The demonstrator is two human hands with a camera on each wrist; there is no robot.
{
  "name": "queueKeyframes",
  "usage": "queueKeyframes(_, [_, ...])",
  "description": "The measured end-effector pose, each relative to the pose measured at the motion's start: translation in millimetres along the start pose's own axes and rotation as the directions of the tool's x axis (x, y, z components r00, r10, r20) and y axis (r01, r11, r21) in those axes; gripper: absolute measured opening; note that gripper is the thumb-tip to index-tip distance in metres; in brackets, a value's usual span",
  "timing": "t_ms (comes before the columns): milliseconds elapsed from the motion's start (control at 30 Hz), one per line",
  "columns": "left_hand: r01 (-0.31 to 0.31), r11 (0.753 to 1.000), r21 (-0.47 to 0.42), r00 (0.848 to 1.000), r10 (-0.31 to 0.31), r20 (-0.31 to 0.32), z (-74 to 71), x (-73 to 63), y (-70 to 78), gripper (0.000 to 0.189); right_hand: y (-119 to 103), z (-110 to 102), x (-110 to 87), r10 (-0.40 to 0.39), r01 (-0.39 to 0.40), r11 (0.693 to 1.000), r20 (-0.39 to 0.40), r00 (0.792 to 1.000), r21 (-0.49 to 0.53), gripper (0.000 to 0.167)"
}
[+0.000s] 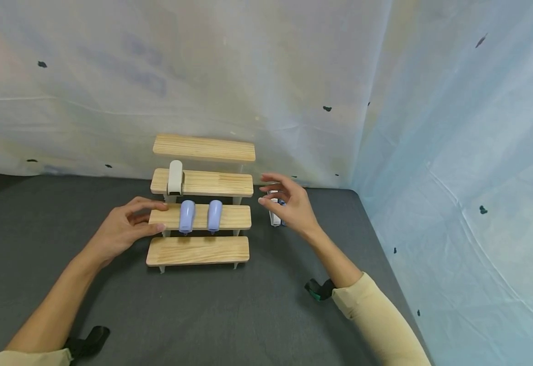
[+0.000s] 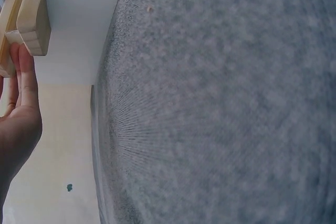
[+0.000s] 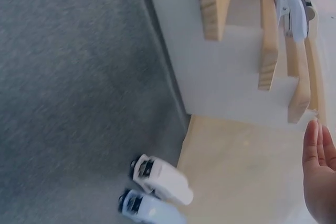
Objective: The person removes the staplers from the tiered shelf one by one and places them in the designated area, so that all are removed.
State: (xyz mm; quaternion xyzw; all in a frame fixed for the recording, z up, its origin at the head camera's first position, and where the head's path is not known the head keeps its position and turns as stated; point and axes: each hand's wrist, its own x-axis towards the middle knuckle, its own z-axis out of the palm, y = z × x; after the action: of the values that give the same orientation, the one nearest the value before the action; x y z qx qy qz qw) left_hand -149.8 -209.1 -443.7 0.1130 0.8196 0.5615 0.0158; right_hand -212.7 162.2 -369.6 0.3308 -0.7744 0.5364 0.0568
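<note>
- Near left: cream sleeve (image 1: pixel 28 358); left grip (image 1: pixel 124 223) pinching a plank of the pale-grained, four-step wooden rack (image 1: pixel 198 250).
- Middle, on it: white device (image 1: pixel 175 176), two smooth lavender devices (image 1: pixel 187 214).
- Right: right grip (image 1: pixel 291 203), spread, beside a white-and-blue pair (image 1: pixel 274 219).

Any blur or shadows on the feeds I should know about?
Head: soft shadow beneath the four-tier pale wooden stepped shelf; left wrist: the grey fabric-like tabletop looks mottled and soft; right wrist: the rounded white device and the rounded pale-blue device look blurred.
</note>
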Motion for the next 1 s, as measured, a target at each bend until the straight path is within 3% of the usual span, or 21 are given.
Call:
queueKeyframes(233, [-0.006,1.0,-0.009,1.0,0.006,0.0,0.0,-0.5,-1.4,0.044,9,9,10.4,-0.039,0.038,0.999,0.038,0.998,0.034,0.051])
queueKeyframes(500, [-0.015,1.0,-0.014,1.0,0.015,0.004,-1.7,-0.4,-1.7,0.044,-32,19,19.4,-0.063,0.06,0.997,0.063,0.996,0.048,0.051])
queueKeyframes(667, [-0.017,1.0,-0.015,1.0,0.017,0.004,-2.3,0.0,-1.5,0.044,-41,26,25.9,-0.076,0.071,0.996,0.082,0.994,0.06,0.052])
queueKeyframes(1000, [-0.013,1.0,-0.016,1.0,0.013,0.009,-1.2,0.3,-0.7,0.043,-46,40,36.3,-0.008,-0.002,0.997,0.134,0.991,0.073,0.052])
